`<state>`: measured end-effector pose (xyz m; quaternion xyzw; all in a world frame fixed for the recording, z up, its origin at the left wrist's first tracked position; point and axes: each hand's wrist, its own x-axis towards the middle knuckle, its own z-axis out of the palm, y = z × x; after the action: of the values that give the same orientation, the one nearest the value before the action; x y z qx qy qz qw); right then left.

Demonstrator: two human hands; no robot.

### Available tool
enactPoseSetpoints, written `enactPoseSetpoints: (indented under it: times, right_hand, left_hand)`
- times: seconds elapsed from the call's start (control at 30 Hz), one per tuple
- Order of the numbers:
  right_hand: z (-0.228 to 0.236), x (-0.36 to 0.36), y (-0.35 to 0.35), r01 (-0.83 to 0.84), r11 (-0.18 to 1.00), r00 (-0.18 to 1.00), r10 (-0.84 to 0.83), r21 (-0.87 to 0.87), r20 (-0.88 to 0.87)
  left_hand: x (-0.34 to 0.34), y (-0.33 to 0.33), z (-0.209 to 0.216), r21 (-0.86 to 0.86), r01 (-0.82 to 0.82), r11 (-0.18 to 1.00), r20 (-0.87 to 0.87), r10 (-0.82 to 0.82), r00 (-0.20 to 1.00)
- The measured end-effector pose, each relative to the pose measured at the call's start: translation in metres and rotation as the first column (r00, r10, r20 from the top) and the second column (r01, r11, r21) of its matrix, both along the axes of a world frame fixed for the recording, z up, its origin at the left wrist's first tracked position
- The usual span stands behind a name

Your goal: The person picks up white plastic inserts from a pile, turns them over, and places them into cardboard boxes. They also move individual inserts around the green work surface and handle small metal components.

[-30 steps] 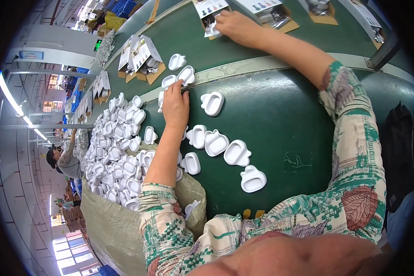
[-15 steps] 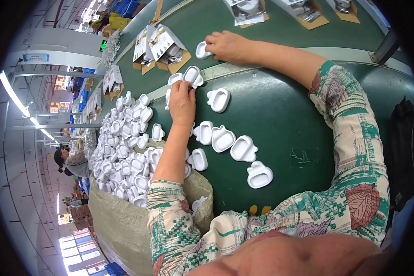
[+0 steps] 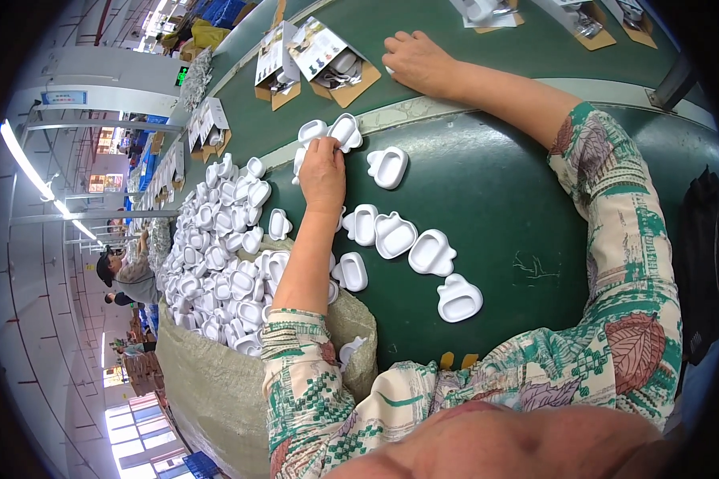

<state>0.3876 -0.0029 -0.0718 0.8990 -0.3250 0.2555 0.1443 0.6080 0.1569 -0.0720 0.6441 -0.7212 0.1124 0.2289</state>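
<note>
My left hand (image 3: 323, 177) is closed at the work surface's far edge, its fingertips on a small white dish (image 3: 345, 132) with a lobed rim. Beside it are another white dish (image 3: 310, 130) and one partly hidden by the hand. My right hand (image 3: 420, 64) reaches over the far green strip, fingers curled down. Only a sliver of a white dish (image 3: 389, 70) shows at its fingertips; the rest is covered. Several matching dishes lie on the near green surface, among them a single one (image 3: 388, 168) right of my left hand and a curved row (image 3: 395, 235).
A big heap of white dishes (image 3: 223, 239) spills from an olive woven sack (image 3: 207, 383) at left. Open printed boxes (image 3: 335, 64) with bagged contents stand on the green belt (image 3: 423, 24). A metal post (image 3: 679, 80) rises at far right. Other people (image 3: 132, 275) are at far left.
The boxes on the belt have shifted right. My right hand has moved right and slightly farther away, now covering most of the dish at its fingers. My left hand stays by the same dishes.
</note>
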Motion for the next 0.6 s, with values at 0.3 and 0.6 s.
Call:
enactPoseSetpoints:
  times: [0.3, 0.6]
  right_hand:
    - [0.008, 0.013, 0.000, -0.315, 0.948, 0.944, 0.319, -0.053, 0.086]
    - [0.017, -0.013, -0.033, 0.083, 0.967, 0.975, -0.028, -0.241, 0.222]
  left_hand:
    - [0.001, 0.001, 0.001, -0.015, 0.034, 0.999, -0.021, -0.035, 0.999]
    - [-0.002, 0.001, 0.001, -0.016, 0.019, 1.000, -0.004, -0.019, 1.000]
